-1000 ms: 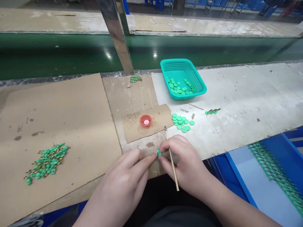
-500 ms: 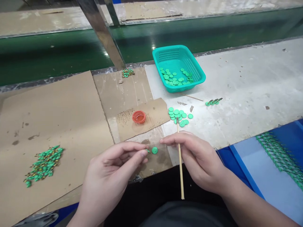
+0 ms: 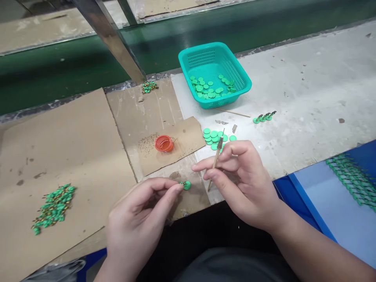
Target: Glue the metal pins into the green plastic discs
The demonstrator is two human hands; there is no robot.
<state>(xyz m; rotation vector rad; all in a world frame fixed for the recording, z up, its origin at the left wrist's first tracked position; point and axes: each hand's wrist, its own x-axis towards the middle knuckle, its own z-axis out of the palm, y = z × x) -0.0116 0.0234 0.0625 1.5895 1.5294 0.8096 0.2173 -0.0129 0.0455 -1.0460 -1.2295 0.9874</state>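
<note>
My left hand is closed in a pinch on a small green and brown piece, mostly hidden by the fingertips. Right at these fingertips is a round green disc; whether it is held or lies on the table I cannot tell. My right hand grips a thin wooden stick with a dark, narrow tip, slanting up and away between thumb and fingers. Beyond that hand, several flat green discs lie loosely heaped, partly behind the stick.
An orange cup of clear liquid stands on a cardboard scrap. A turquoise basket holds more discs. Small green-brown pieces are piled at left, others by the post. Assembled discs stand right; another stick lies near the basket.
My right hand has turned and raised its fingers, swinging the stick to a steeper, shorter-looking slant. My left fingertips and the small piece have come up against the single disc. The view has shifted slightly.
</note>
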